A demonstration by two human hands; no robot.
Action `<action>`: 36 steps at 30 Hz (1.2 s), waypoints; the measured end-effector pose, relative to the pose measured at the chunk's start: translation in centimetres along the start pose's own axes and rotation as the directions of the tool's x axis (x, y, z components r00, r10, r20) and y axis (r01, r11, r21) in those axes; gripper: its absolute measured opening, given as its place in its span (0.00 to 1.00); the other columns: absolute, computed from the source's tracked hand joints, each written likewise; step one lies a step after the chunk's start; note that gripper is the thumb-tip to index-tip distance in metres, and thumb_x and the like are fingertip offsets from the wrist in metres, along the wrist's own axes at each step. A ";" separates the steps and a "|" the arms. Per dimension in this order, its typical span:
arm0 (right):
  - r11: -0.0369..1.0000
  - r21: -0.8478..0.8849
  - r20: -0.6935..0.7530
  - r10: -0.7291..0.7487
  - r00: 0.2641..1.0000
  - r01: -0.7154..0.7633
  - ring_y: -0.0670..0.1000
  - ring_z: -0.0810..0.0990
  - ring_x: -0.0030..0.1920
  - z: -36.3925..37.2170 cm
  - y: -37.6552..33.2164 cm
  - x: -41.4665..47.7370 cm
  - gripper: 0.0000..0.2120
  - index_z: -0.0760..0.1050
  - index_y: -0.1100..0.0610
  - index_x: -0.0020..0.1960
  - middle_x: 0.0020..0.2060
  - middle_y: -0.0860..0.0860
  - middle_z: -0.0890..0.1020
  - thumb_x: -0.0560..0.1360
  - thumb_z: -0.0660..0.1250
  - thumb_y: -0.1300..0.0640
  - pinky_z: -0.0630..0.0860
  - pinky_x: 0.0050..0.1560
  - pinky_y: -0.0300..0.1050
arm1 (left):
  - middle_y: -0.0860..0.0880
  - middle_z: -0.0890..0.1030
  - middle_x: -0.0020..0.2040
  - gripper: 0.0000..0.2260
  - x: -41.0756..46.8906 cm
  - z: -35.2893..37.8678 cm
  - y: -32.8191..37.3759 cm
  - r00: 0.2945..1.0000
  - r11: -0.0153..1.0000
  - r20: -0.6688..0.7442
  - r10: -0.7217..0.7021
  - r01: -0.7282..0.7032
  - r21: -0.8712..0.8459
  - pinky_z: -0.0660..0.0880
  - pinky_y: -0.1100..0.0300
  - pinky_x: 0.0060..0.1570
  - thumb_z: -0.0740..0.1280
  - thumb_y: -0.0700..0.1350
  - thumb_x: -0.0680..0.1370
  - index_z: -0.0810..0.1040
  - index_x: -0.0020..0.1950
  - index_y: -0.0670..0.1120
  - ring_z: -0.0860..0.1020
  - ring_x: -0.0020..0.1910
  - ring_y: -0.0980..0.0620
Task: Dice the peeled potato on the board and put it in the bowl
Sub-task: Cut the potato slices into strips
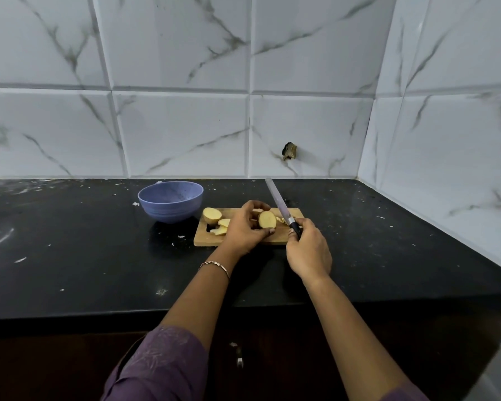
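A person stood at a black stone counter (pixel 70 256) backed by white marble-veined wall tiles (pixel 171 125). Both bare forearms reached forward over the counter's front edge. A rectangular wooden cutting board (pixel 297 212) lay roughly mid-counter, nearer the back edge than the front.

The left grip (pixel 243 230), with a thin metal bracelet (pixel 216 265) on its wrist, was over the middle of the board. Its thumb and fingers curled round a pale yellow potato half (pixel 267 219), whose flat cut face was turned toward the viewer. Whether that half touched the board could not be told.

The right grip (pixel 308 250) sat at the board's right front corner, fingers wrapped round the black handle of a long-bladed kitchen knife (pixel 278 202). The blade pointed away toward the counter's back edge, leaning a little left, just beside the held potato half.

At the board's left end rested a second potato half (pixel 211 215). A few thin potato slices (pixel 222 227) lay just in front of it, partly hidden by the left grip. A round blue-violet bowl (pixel 171 202) stood on the counter just beside the board's back left corner. A purple patterned sleeve (pixel 162 363) covered the left upper arm.
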State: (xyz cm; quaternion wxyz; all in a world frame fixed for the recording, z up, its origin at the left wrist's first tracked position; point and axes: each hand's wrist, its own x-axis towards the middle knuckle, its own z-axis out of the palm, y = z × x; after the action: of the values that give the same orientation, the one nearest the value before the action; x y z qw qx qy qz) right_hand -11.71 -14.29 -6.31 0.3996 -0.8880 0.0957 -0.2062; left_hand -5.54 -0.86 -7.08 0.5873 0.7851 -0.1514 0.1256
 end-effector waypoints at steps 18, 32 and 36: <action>0.960 0.262 -0.014 -0.094 0.995 0.095 0.48 0.75 0.54 0.2 0.3 -0.1 0.16 0.71 0.52 0.70 0.58 0.47 0.78 0.83 0.58 0.56 0.70 0.51 0.41 | 0.39 0.83 0.55 0.22 -0.3 -0.5 0.5 0.975 0.845 0.000 -0.220 0.191 -0.500 0.76 0.64 0.41 0.73 0.34 0.74 0.73 0.66 0.39 0.84 0.44 0.50; 0.898 0.417 0.057 -0.185 0.981 0.145 0.48 0.74 0.44 1.4 0.8 0.1 0.21 0.69 0.46 0.73 0.49 0.47 0.78 0.82 0.61 0.56 0.78 0.50 0.49 | 0.39 0.81 0.49 0.16 -0.2 1.2 2.3 0.905 0.513 0.001 -0.426 0.243 -0.823 0.83 0.58 0.41 0.65 0.31 0.78 0.73 0.66 0.37 0.82 0.42 0.47; 0.899 0.406 0.054 -0.202 0.978 0.164 0.47 0.75 0.42 1.3 1.0 0.2 0.21 0.68 0.46 0.74 0.50 0.48 0.78 0.82 0.61 0.57 0.77 0.48 0.46 | 0.39 0.82 0.47 0.15 -0.2 1.3 2.2 0.894 0.514 -0.017 -0.447 0.241 -0.823 0.83 0.59 0.39 0.66 0.32 0.79 0.74 0.65 0.35 0.83 0.41 0.47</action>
State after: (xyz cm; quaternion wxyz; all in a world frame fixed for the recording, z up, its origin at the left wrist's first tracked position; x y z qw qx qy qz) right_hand -10.96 -14.12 -7.76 0.5553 -0.8016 -0.0513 -0.2158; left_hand -6.53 -2.71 -5.58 0.9029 0.4281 0.0363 0.0127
